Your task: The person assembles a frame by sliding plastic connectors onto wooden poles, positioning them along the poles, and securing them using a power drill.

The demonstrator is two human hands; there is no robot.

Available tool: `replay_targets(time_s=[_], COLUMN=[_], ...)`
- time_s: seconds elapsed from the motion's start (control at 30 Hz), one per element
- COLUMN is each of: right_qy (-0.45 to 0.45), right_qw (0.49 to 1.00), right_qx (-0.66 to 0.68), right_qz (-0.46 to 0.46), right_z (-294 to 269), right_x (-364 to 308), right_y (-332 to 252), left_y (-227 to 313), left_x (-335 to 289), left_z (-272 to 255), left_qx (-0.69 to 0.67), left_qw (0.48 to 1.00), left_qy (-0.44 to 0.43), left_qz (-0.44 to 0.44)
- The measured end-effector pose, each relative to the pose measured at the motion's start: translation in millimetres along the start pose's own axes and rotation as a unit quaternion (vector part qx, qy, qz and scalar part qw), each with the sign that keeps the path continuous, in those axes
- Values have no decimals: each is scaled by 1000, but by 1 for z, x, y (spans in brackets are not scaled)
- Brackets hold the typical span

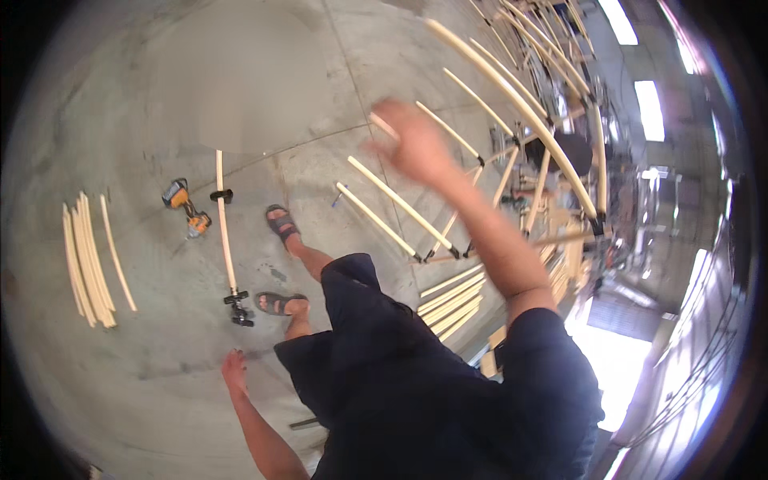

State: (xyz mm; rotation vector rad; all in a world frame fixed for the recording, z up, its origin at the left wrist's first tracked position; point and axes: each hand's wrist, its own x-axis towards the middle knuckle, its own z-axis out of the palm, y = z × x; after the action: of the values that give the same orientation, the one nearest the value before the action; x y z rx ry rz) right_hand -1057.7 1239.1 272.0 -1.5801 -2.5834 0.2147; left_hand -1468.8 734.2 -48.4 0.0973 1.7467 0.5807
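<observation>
My left hand (234, 373) hangs at the lower left over the concrete floor, its fingers loosely apart and nothing seen in them. The closest thing to it is a pale pole (225, 240) lying on the floor, with a black clamp-like fitting (222, 195) partway along and a cluster of black fittings (239, 307) at its near end. My right arm reaches up and across, and the right hand (412, 144) is smeared by motion. A short pale strip shows at its fingers; whether it is a held pole is unclear. Beside this hand stands a frame of pale poles (400, 202) with black joints.
An orange and black cordless drill (189, 210) lies left of my sandalled feet. Loose pale poles (86, 260) lie at far left; another bundle (454, 302) is right of my legs. A long curved pole (512, 88) and more framework stand at right. A blue pen-like object (336, 198) is on the floor.
</observation>
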Motion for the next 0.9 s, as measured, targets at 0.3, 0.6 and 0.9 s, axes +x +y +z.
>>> replay_targets(time_s=[0.3, 0.6, 0.9], right_qy=[-139, -231, -249], right_qw=[938, 953, 933], right_qx=[-189, -89, -5], right_qz=[257, 176, 259], right_z=[-227, -287, -301], right_x=[-147, -259, -301], right_y=[184, 222, 222], left_y=[58, 165, 274], left_x=[-69, -39, -82], left_z=[-20, 284, 653], left_qx=[86, 110, -67], left_qw=[995, 986, 965], left_qy=[59, -82, -254], left_qz=[-1, 97, -14])
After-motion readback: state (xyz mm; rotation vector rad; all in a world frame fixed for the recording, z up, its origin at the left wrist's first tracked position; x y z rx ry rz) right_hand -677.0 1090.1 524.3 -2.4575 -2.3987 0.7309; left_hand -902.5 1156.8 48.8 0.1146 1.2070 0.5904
